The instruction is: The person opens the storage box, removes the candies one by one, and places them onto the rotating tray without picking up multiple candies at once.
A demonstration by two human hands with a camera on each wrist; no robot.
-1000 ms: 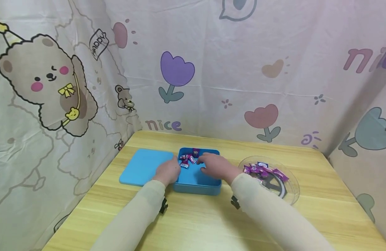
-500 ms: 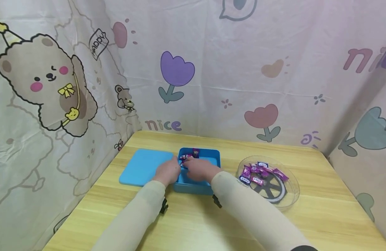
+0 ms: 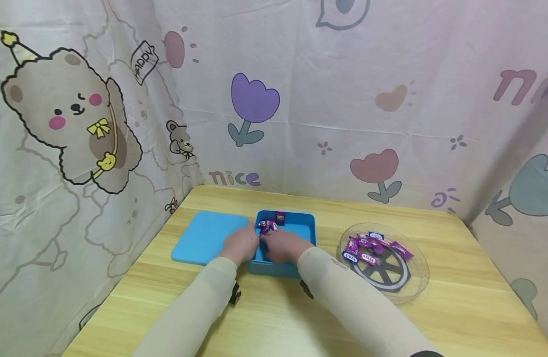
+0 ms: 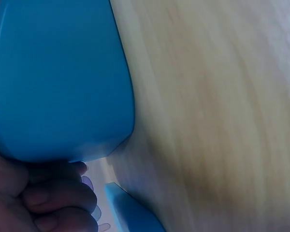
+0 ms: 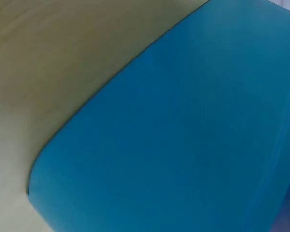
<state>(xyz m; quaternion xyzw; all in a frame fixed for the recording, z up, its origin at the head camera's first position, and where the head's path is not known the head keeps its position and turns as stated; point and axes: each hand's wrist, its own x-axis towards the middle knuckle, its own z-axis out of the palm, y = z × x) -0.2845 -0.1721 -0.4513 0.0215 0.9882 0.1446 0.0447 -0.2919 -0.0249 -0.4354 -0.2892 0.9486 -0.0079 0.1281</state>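
Observation:
A blue open box (image 3: 306, 229) stands mid-table, with several purple-wrapped candies (image 3: 265, 226) near its back left corner. My left hand (image 3: 241, 243) holds the box's left side, and the left wrist view shows its curled fingers (image 4: 63, 195) beside the blue wall. Inside the box, my right hand (image 3: 283, 246) reaches down to the left, fingertips right at the front of the candies. Its fingers are mostly hidden, and I cannot tell whether a candy is between them. The right wrist view is filled by the box's outer wall (image 5: 159, 125).
Left of the box lies a flat light-blue lid (image 3: 207, 235). To the right, a round clear tray (image 3: 418, 277) holds several more purple-wrapped candies (image 3: 367, 245). A patterned cloth (image 3: 301, 124) hangs behind the wooden table (image 3: 274, 317) and along its sides.
My right hand has moved left and lower in the box, from above its middle to the candies, and stays there over the last half second. The left hand keeps its hold.

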